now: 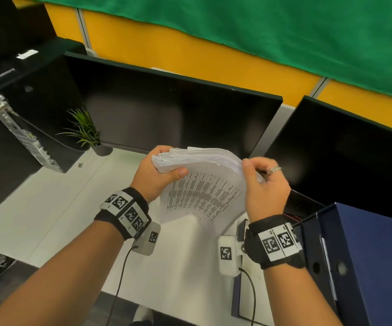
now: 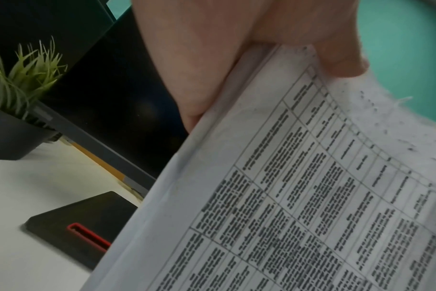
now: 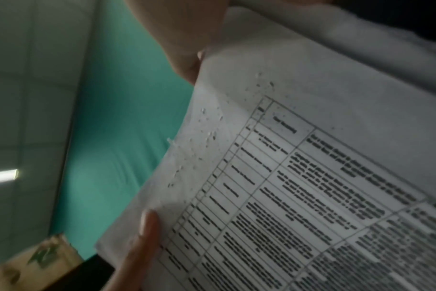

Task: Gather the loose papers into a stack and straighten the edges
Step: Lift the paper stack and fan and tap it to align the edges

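Holding the paper stack (image 1: 202, 184) upright above the white desk (image 1: 49, 208), left hand (image 1: 157, 177) and right hand (image 1: 263, 184) curl their fingers around its 2 sides; gathering looks done, and next it probably needs tapping on the desk.

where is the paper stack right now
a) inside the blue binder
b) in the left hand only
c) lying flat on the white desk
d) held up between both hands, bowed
d: the paper stack is held up over the white desk, bowed upward, with the left hand gripping its left end and the right hand its right end.
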Available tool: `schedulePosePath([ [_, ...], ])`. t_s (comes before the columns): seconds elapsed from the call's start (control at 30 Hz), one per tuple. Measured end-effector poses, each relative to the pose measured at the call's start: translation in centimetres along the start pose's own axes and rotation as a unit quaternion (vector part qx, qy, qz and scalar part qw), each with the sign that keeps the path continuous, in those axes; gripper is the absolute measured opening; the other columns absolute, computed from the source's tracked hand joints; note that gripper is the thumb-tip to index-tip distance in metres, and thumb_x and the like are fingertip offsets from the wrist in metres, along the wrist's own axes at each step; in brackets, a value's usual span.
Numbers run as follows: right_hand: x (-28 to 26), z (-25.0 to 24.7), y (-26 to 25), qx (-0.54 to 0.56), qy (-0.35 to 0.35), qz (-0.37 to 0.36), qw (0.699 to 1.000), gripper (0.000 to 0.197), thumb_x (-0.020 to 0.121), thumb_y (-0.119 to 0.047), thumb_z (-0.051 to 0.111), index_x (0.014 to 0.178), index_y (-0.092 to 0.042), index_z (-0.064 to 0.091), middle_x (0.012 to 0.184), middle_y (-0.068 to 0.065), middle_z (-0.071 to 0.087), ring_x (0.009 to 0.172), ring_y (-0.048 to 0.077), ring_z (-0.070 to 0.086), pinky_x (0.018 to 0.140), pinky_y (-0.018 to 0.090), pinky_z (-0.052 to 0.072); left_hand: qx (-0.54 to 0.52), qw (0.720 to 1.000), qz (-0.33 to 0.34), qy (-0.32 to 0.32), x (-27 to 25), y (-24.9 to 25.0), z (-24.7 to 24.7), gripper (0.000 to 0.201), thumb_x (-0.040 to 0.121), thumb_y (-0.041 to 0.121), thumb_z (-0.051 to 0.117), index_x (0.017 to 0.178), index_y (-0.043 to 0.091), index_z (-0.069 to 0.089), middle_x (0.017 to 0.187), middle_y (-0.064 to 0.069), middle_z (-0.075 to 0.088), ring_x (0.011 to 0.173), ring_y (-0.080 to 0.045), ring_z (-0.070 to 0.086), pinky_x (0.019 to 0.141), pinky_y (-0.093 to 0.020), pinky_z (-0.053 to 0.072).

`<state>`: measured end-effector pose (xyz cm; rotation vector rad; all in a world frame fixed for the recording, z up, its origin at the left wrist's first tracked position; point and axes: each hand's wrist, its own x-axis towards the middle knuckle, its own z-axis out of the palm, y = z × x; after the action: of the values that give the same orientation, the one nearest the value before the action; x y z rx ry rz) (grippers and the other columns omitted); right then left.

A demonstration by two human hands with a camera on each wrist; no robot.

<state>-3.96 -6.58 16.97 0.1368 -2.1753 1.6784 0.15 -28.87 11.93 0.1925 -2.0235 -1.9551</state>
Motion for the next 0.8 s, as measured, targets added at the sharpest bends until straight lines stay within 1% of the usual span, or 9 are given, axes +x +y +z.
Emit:
schedulePosePath([
  [0.1,0.4,0.1,0.4,-0.006,0.035,0.007,0.999,0.009,0.090,-0.014,0.062,0.088,-0.017,0.070,0.083,-0.012,0.066,0.078,-0.006,0.059,0.075,0.018,0.047,0.020,1.000,-0.002,-0.017,0.2,0.2,-0.3,0.051,0.061,0.042,0.083,0.106,0.032,0.063,0.101,0.010,0.072,0.101,-0.020,0.069,0.086,-0.043,0.059],
  [0.2,0.3,-0.1,0.6,-0.024,0.009,-0.012,1.000,0.011,0.088,-0.023,0.068,0.098,-0.020,0.070,0.087,-0.013,0.068,0.085,0.000,0.063,0.079,0.016,0.050,0.034,0.999,0.002,-0.034,0.5,0.3,-0.4,0.054,0.061,0.041,0.084,0.111,0.033,0.064,0.109,0.004,0.073,0.106,-0.022,0.069,0.091,-0.046,0.058],
  [0.27,0.2,-0.2,0.7,-0.049,-0.013,-0.029,0.998,0.007,0.086,-0.023,0.070,0.090,-0.018,0.073,0.085,-0.010,0.069,0.083,0.002,0.064,0.078,0.018,0.051,0.033,0.999,-0.007,-0.026,0.7,0.3,-0.5,0.057,0.061,0.040,0.086,0.113,0.028,0.065,0.111,0.000,0.073,0.105,-0.022,0.069,0.092,-0.048,0.057],
  [0.33,0.4,-0.4,0.8,-0.040,0.017,-0.010,0.999,0.010,0.088,-0.016,0.066,0.080,-0.014,0.072,0.079,-0.008,0.068,0.074,-0.003,0.061,0.072,0.018,0.049,0.037,0.999,-0.014,-0.026,0.8,0.2,-0.5,0.060,0.063,0.038,0.087,0.116,0.020,0.066,0.110,-0.003,0.073,0.104,-0.024,0.070,0.092,-0.051,0.057],
  [0.4,0.7,-0.5,0.9,-0.030,0.050,0.013,0.998,0.013,0.089,-0.013,0.063,0.078,-0.013,0.069,0.078,-0.009,0.066,0.070,-0.004,0.058,0.070,0.020,0.047,0.043,0.998,-0.016,-0.031,0.9,0.1,-0.4,0.060,0.064,0.041,0.085,0.116,0.018,0.067,0.111,-0.004,0.073,0.104,-0.026,0.069,0.091,-0.053,0.057],
  [0.47,0.6,-0.4,0.9,-0.032,0.034,0.004,0.999,0.008,0.088,-0.016,0.065,0.081,-0.014,0.069,0.081,-0.010,0.067,0.075,0.000,0.061,0.073,0.023,0.050,0.047,0.998,-0.014,-0.034,0.8,0.1,-0.4,0.058,0.065,0.040,0.084,0.116,0.018,0.067,0.111,-0.004,0.073,0.105,-0.025,0.069,0.092,-0.052,0.057],
  [0.6,0.7,-0.4,1.1,-0.053,0.029,-0.016,0.998,0.011,0.087,-0.015,0.063,0.078,-0.020,0.067,0.077,-0.015,0.064,0.074,0.002,0.060,0.076,0.032,0.054,0.056,0.997,-0.023,-0.038,1.1,-0.1,-0.6,0.050,0.073,0.023,0.086,0.119,0.016,0.065,0.113,-0.005,0.073,0.107,-0.025,0.068,0.093,-0.054,0.056],
  [0.73,0.3,-0.2,1.0,-0.068,-0.001,-0.090,0.994,0.007,0.088,-0.014,0.065,0.084,-0.020,0.067,0.082,-0.007,0.066,0.081,0.011,0.063,0.078,0.034,0.055,0.051,0.998,-0.023,-0.041,1.0,0.0,-0.5,0.063,0.065,0.041,0.084,0.121,0.019,0.065,0.115,-0.004,0.073,0.107,-0.025,0.069,0.092,-0.052,0.057],
  [0.8,0.1,-0.4,1.3,-0.066,-0.005,-0.088,0.994,0.008,0.087,-0.014,0.066,0.084,-0.021,0.065,0.086,-0.004,0.068,0.084,0.013,0.065,0.080,0.041,0.055,0.055,0.998,-0.025,-0.035,1.2,-0.1,-0.4,0.057,0.070,0.039,0.084,0.120,0.017,0.066,0.112,-0.004,0.073,0.105,-0.024,0.070,0.091,-0.052,0.057],
])
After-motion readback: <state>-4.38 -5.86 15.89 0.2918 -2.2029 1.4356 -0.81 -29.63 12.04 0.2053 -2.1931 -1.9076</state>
